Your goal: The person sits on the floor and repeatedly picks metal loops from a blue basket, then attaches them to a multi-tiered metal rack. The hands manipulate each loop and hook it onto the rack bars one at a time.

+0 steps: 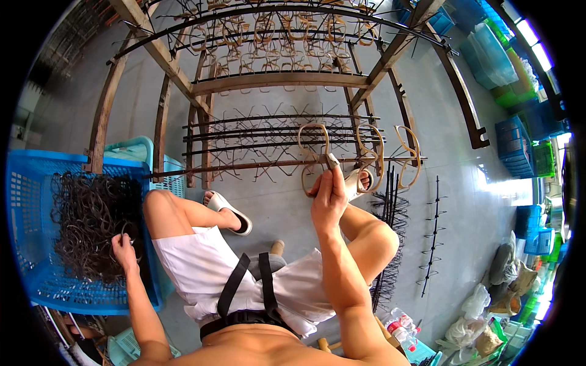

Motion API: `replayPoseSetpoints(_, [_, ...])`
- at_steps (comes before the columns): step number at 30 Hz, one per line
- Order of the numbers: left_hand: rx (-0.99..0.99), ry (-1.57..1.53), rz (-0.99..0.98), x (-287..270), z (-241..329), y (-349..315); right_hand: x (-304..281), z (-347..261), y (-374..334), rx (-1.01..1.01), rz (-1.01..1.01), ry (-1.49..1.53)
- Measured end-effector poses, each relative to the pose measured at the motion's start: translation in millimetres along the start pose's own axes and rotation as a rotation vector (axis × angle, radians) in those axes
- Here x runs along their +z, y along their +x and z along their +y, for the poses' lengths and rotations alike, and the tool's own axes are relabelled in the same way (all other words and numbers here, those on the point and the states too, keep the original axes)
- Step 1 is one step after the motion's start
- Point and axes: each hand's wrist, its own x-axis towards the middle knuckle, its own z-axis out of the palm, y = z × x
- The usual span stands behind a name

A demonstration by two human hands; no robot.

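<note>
While the left hand [125, 251], fingers curled, rests among dark looped pieces [85, 213] in a blue basket [49, 297], its hold unclear, the right hand [329, 200] pinches a tan looped piece [327, 139] at a brown rod [256, 165]; beyond stands a wooden rack [281, 81].

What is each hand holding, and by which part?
Right hand: tan frame, apparently by its lower loop. Left hand: at the dark loops; any hold is unclear.

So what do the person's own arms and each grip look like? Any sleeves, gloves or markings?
The left arm and right arm are bare, no sleeves, cables or wristbands showing. The left grip and right grip are human hands without gloves, though a whitish cover seems to wrap one right fingertip.
</note>
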Motion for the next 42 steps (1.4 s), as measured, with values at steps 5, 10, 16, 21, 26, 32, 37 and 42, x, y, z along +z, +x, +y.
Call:
replayPoseSetpoints(5, [-0.070, 0.053, -0.189, 11.6, 57.5, -25.0, -3.3, 0.1, 11.7, -0.026, 0.022, -0.073])
replayPoseSetpoints(10, [-0.092, -0.110, -0.198, -5.0, 70.4, -26.2, -8.8, -4.2, 20.6, 0.152, 0.033, 0.157])
replayPoseSetpoints(16, [-0.163, -0.834, -0.295, -61.0, 93.6, -33.7, 37.4, -77.7, -32.7, -0.481, 0.025, -0.644])
replayPoseSetpoints(21, [0.076, -0.610, -0.667, -51.3, 138.9, -65.3, 150.9, -103.7, -84.3, -0.560, -1.013, -0.166])
replayPoseSetpoints(26, [0.248, -0.520, -0.798, -52.4, 147.9, -71.3, 190.0, -74.9, -102.2, -0.283, -1.360, 0.301])
replayPoseSetpoints(32, [0.438, 0.150, -0.151, -55.0, 108.2, -51.9, 111.1, -51.7, -75.2, 0.100, -0.283, 0.284])
replayPoseSetpoints(37, [0.525, 0.419, 0.099, -66.4, 96.3, -20.9, 80.8, -17.1, -33.0, 0.058, 0.301, 0.236])
replayPoseSetpoints(42, [0.068, -0.576, 0.206, -82.0, 60.5, -3.4, 86.2, -20.0, -19.0, 0.215, 0.323, 0.318])
